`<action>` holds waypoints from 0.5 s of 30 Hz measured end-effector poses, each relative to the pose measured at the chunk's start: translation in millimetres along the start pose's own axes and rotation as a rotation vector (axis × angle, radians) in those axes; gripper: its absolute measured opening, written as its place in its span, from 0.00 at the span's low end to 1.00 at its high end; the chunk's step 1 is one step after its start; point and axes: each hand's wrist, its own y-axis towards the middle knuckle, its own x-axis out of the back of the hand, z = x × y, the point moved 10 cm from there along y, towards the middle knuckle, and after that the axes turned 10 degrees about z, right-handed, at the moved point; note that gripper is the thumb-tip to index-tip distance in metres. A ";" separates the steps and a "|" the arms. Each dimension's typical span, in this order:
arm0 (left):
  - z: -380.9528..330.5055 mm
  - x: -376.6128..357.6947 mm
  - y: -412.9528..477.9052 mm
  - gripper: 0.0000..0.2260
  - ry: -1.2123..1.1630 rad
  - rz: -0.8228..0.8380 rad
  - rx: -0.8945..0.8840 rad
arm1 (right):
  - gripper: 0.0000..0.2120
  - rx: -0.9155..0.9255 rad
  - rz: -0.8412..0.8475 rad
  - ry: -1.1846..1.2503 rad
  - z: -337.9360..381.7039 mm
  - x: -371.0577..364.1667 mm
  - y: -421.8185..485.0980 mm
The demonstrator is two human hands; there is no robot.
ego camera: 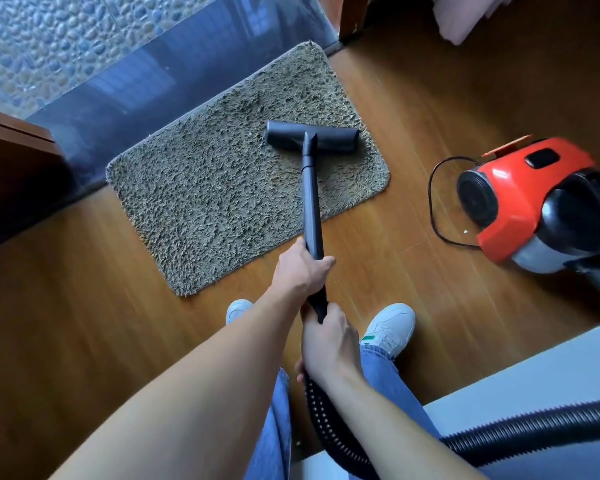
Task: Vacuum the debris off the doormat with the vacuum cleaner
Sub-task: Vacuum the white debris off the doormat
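Where I stand: at the near edge of the doormat (222, 188), on a wooden floor (84, 306), with my left shoe (238, 308) and right shoe (394, 323), both white, showing past my blue jeans (385, 372).
Left hand (300, 268): wrapped round the black wand (311, 202), fingers curled over it, back of the hand up. It is the farther of my 2 hands.
Right hand (326, 341): nearer to me, gripping the wand's near end just where the ribbed hose (534, 427) joins.
Wand: runs from my hands straight away to the far side, crossing the mat's near edge.
Floor head (329, 142): black, flat on the pile in the mat's far right part, long side lying left to right.
Doormat: shaggy, grey-beige, rectangular, lying askew. Its far long edge is close against the dark glass panel (146, 84).
Debris: a few pale flecks in the pile, too small to tell what they are.
Vacuum cleaner (520, 202): red and black canister on the floor, right of the mat and apart from it.
Cord (432, 202): thin, black, looping on the floor at the canister's left.
Hose: drops from my right hand, curves near, then runs right across a pale surface (534, 375) in the near right corner.
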 end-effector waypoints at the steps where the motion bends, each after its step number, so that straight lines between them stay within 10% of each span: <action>1: -3.9 0.3 3.2 0.19 -0.005 -0.001 0.001 | 0.18 0.003 0.004 0.006 2.6 4.7 2.5; 15: 82.1 0.2 -32.0 0.14 -0.408 -0.067 0.114 | 0.15 -0.004 0.113 -0.359 -5.8 -33.5 -14.4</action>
